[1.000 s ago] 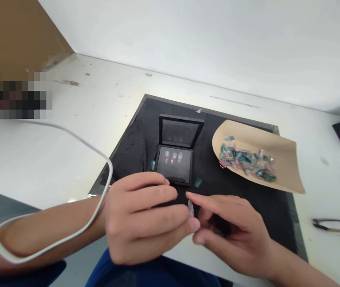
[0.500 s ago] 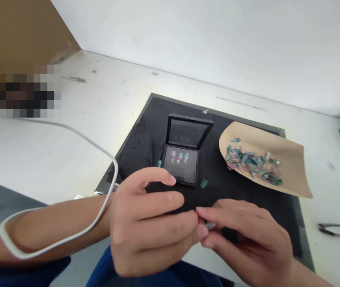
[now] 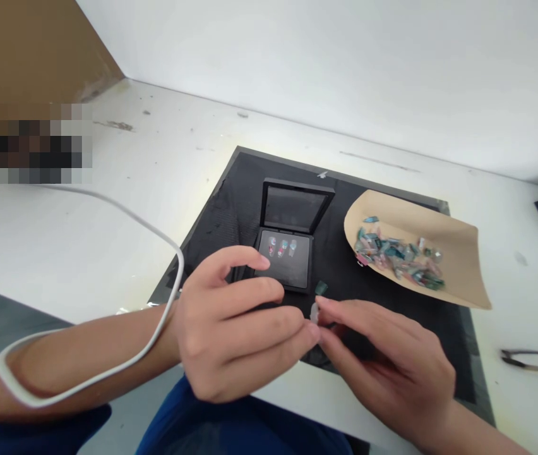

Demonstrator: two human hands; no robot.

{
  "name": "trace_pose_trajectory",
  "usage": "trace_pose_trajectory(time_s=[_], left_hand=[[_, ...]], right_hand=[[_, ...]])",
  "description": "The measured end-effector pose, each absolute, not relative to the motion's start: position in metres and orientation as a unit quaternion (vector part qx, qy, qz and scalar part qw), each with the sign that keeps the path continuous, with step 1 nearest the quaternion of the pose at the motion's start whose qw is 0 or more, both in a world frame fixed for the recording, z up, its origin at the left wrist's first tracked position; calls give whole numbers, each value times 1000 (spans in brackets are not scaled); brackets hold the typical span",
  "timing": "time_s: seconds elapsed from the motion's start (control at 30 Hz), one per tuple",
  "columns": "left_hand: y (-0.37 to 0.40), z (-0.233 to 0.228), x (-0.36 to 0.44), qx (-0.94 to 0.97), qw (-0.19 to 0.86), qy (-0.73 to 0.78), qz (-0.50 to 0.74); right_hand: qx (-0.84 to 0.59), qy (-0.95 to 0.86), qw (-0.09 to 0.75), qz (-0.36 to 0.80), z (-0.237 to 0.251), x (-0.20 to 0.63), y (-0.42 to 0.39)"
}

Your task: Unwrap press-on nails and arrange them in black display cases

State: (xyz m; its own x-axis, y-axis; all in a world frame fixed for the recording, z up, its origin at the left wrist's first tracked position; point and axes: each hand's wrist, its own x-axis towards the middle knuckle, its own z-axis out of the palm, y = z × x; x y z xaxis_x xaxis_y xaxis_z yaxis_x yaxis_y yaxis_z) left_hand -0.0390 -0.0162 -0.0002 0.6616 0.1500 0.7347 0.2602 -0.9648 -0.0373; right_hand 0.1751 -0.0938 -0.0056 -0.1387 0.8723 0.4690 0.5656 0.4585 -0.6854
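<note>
- Both hands meet low over the front edge of the black mat, which looks finely textured, almost woven.
- Left hand is curled, fingertips pinching a small pale, translucent stone together with the right hand, whose fingers close on it from the other side.
- Just beyond them sits a square black case, hinged lid standing open, three little faceted stones in a row on its dark pad.
- A loose green stone lies on the mat beside the case's right corner.
- To the right, a curled sheet of tan paper cradles a glittering heap of teal and pink gems.
- A smooth white cable loops over the left forearm.
</note>
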Motion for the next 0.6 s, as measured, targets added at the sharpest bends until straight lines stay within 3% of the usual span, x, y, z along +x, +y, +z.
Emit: trace_pose_trajectory(time_s=[0.23,0.37,0.43,0.6], left_hand=[[-13,18,-41,-933,75,-61,-347],[-16,18,-45,-913,69,-72,-395],[-18,19,-48,-940,61,-38,-332],[-25,13,-49,-943,2,-62,-327]], right_hand=[[-437,-717,439,319,-5,178,-93],[-419,-713,423,372,-2,180,-97],[-413,-713,424,377,-2,180,-97],[-384,-756,412,334,-3,176,-96]])
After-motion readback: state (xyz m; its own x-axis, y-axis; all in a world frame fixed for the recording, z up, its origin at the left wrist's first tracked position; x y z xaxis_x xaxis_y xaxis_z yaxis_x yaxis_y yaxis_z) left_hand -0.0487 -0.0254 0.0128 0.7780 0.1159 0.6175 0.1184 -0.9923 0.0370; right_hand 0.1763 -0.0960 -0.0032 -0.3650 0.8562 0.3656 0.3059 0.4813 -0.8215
